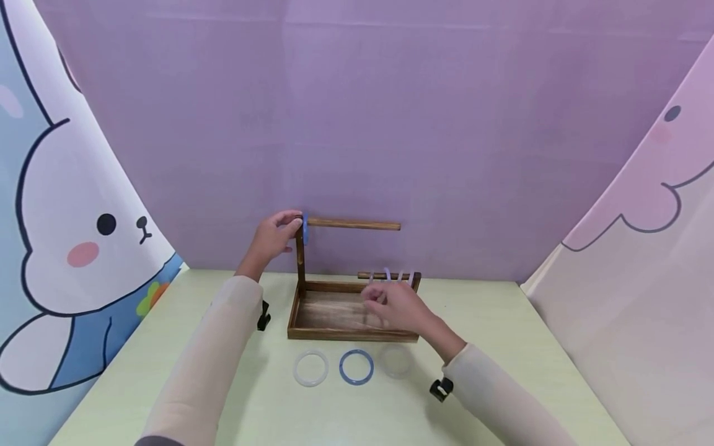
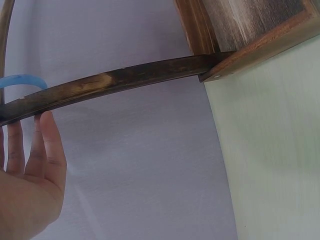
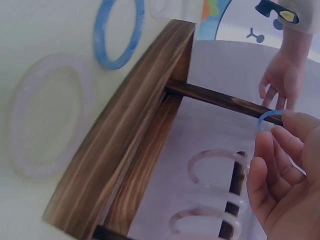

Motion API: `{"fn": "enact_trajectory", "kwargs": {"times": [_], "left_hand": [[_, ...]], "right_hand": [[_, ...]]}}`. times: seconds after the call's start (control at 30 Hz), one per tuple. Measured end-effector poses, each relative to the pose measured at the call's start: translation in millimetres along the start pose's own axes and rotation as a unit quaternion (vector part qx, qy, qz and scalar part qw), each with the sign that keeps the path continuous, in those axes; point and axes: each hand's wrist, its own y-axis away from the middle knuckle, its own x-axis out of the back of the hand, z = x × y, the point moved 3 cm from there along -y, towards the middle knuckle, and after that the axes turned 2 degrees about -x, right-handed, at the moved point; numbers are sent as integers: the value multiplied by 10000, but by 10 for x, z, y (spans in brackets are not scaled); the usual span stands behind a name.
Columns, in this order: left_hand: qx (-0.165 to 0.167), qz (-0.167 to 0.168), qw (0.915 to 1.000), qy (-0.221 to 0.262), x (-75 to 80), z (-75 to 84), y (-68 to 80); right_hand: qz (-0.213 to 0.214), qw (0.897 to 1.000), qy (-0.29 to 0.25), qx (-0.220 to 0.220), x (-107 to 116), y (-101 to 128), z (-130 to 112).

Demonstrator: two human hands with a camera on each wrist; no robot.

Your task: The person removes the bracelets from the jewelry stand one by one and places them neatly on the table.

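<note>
A dark wooden stand (image 1: 352,336) has a tall post with an upper rod (image 1: 357,223) and a lower rod (image 1: 365,275). One blue bangle (image 1: 305,232) hangs on the upper rod, against the post. My left hand (image 1: 272,238) touches the post top beside that bangle; in the left wrist view its fingers (image 2: 52,142) reach straight up to the wood. Several pale bangles (image 3: 212,155) hang along the lower rod. My right hand (image 1: 395,303) hovers over the tray in front of them, its fingers (image 3: 265,175) loosely curled with nothing visible between them.
In front of the stand, a whitish bangle (image 1: 295,368), a blue bangle (image 1: 356,382) and a clear bangle (image 1: 396,375) lie in a row on the pale table (image 1: 485,322). A purple cloth (image 1: 446,136) hangs behind, with cartoon-printed cloths (image 1: 83,204) at the sides.
</note>
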Motion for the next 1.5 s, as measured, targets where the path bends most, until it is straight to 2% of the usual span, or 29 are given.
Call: {"fn": "enact_trajectory", "kwargs": {"times": [0.23,0.6,1.23,1.5], "left_hand": [[23,3,10000,-7,-2,-26,-3],[17,88,10000,5,18,-50,-8],[43,77,9999,64,-6,-54,11],[63,76,9999,103,31,-60,24]], "right_hand": [[373,9967,-583,-426,-28,-170,-96],[870,9879,-1164,-543,-24,-416,-278],[1121,9863,-1116,-466,-159,-840,-491],[1287,9782,-1500,-638,-256,-1025,-520]]}}
